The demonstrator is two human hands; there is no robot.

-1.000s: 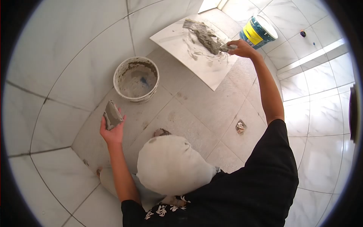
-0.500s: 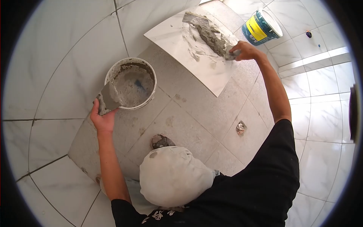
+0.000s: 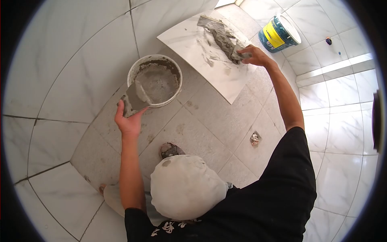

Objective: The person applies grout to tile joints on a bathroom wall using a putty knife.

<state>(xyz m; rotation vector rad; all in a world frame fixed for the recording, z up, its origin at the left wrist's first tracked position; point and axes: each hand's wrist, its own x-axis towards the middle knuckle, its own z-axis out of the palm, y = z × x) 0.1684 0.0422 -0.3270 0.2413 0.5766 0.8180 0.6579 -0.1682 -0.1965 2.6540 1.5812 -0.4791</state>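
My left hand (image 3: 130,121) grips a flat grey plate (image 3: 135,99) smeared with mortar, which overlaps the near left rim of a white bucket (image 3: 180,82). Inside the bucket is wet grey mortar (image 3: 157,82). My right hand (image 3: 256,55) is closed on a small mortar-coated tool (image 3: 240,52) at the right end of a ridge of mortar (image 3: 223,42). That ridge lies on a large white marbled tile (image 3: 217,80). A flat, notched-looking piece (image 3: 211,22) rests at the ridge's upper left end.
A blue bucket with a yellow label (image 3: 273,36) stands beyond the tile at the upper right. A drain hole (image 3: 255,139) is in the floor (image 3: 205,125). Marbled walls (image 3: 80,52) rise at left and right. My foot (image 3: 171,150) shows below.
The white bucket and my left hand with the plate have shifted right and slightly up. My right hand has moved slightly left along the mortar.
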